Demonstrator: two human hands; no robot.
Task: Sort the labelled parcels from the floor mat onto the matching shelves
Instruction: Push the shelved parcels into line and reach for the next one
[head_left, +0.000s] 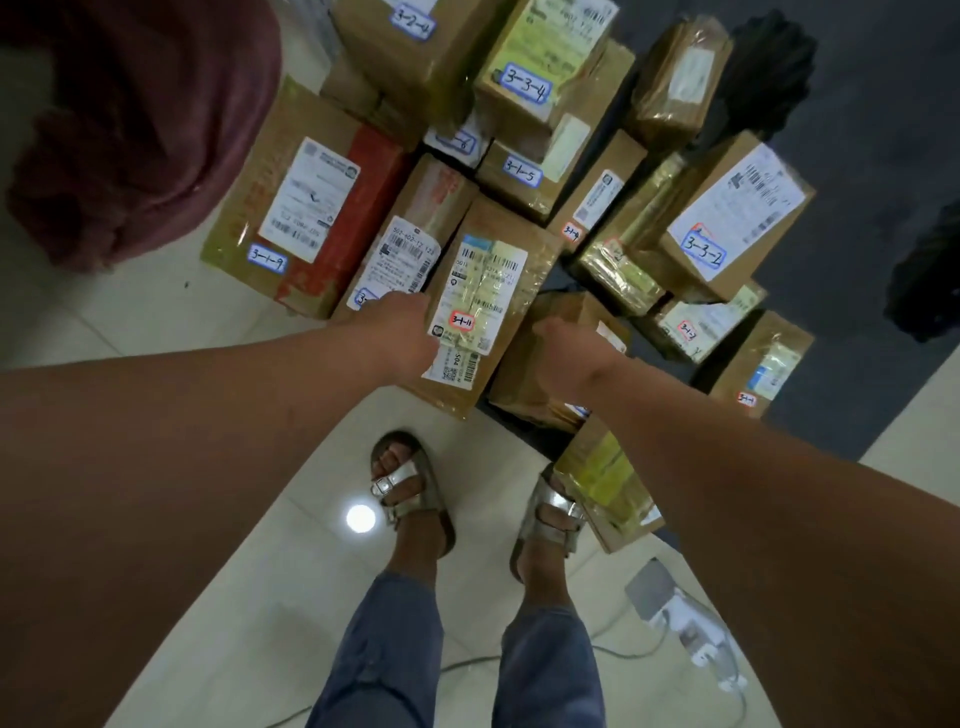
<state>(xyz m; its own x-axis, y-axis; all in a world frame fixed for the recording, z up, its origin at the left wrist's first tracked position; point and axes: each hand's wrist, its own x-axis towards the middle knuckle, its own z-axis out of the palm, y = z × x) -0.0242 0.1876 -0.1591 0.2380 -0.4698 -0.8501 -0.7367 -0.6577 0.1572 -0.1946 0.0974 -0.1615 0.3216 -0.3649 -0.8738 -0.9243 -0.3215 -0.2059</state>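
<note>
Item: parcel 3-1-11 (483, 306), brown taped carton, white label, red-ringed number; standing among others at the floor mat (857, 260) edge. My left hand (405, 332) grips its near-left side; right hand (566, 358) reaches its right side, grip hidden, cannot tell. Progress: early; many parcels unsorted, no shelves in view.

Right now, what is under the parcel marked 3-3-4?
The 3-3-4 parcel lies on top of other cartons; the 3-1-5 parcel shows just below it. Whatever lies directly beneath is covered, so its label cannot be read.
</note>
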